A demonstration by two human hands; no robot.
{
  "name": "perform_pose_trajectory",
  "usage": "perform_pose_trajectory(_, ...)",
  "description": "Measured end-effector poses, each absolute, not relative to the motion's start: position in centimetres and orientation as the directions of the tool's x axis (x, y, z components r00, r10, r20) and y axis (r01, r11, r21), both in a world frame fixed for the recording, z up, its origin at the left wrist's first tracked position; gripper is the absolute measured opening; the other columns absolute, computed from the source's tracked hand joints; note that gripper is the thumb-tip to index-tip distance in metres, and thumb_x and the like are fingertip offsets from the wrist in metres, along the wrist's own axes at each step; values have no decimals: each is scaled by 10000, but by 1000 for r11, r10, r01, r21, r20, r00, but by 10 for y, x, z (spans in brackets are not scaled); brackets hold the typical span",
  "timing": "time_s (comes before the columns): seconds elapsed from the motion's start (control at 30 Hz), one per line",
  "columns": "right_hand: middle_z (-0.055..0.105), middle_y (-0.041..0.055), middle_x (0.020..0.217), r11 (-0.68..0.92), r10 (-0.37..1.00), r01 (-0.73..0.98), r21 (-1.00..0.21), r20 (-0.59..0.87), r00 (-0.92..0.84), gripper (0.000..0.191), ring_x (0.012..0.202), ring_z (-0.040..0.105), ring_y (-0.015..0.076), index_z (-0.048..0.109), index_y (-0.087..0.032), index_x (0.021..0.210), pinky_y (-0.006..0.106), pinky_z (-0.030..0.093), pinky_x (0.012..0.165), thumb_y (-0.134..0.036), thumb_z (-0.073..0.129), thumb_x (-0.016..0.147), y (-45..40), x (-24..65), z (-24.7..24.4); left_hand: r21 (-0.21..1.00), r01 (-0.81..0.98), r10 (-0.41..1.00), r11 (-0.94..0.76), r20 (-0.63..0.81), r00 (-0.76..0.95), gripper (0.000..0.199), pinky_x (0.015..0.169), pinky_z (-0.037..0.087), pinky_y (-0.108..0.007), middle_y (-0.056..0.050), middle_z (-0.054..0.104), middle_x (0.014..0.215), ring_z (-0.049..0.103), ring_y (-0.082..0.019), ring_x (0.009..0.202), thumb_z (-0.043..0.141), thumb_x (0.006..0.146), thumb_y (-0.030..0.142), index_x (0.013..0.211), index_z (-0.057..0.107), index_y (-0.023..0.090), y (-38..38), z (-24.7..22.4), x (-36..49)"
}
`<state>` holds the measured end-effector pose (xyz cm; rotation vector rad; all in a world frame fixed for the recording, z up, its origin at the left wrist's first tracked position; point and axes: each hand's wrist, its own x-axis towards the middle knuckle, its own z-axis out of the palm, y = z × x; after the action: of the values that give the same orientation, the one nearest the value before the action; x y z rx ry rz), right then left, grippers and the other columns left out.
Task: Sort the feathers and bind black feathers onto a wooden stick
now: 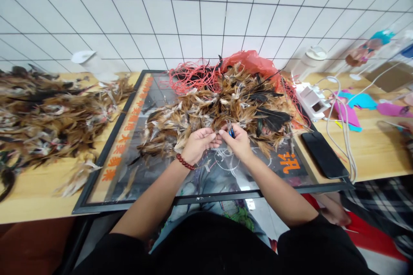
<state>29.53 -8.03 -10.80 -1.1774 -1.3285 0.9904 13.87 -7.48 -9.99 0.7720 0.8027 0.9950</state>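
My left hand (202, 142), with a beaded bracelet (185, 162) at the wrist, is closed in a pinch at the front of a brown feather pile (206, 114). What its fingertips hold is too small to make out. Right beside it, fingertips nearly meeting, my right hand (238, 141) is closed around a small blue tool (231, 132), mostly hidden by the fingers. Loops of thin white cord (222, 161) lie on the glass-topped frame (155, 180) just below both hands. Black feathers (272, 117) stick out from the pile's right side.
Red cord (196, 77) and a red plastic bag (251, 62) sit behind the pile. More feathers (58, 116) cover the left table. At right are a phone (324, 154), a white charger (312, 101), cables, a cup (309, 63) and another person's hand (407, 128).
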Motion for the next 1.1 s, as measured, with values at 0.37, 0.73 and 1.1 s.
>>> perform_pose_trajectory(0.37,586,-10,685,221,974,174,-960,225,3,242,637,497,125,620,-188,778,260,421,643,-428,606,812,-78,296,-112,855,-357,900,377,-247,359,398,636,567,-234,-72,730,728,684,-134,642,906,573,339,792,689,88,-77,-98,138)
perform_pose_trajectory(0.73,454,-55,592,220,975,202,-954,224,0,272,548,380,88,565,-187,715,230,337,540,-430,670,778,-81,295,-112,857,-391,926,336,-223,306,393,632,560,-244,-49,707,704,680,-143,650,915,547,312,781,679,104,-77,-100,136)
perform_pose_trajectory(1.1,611,-13,671,270,963,300,-915,260,-71,238,595,522,114,669,-185,842,243,427,610,-414,606,859,-82,294,-123,890,-335,936,310,-225,270,336,630,548,-232,-44,701,692,655,-125,646,887,592,365,728,720,107,-77,-101,134)
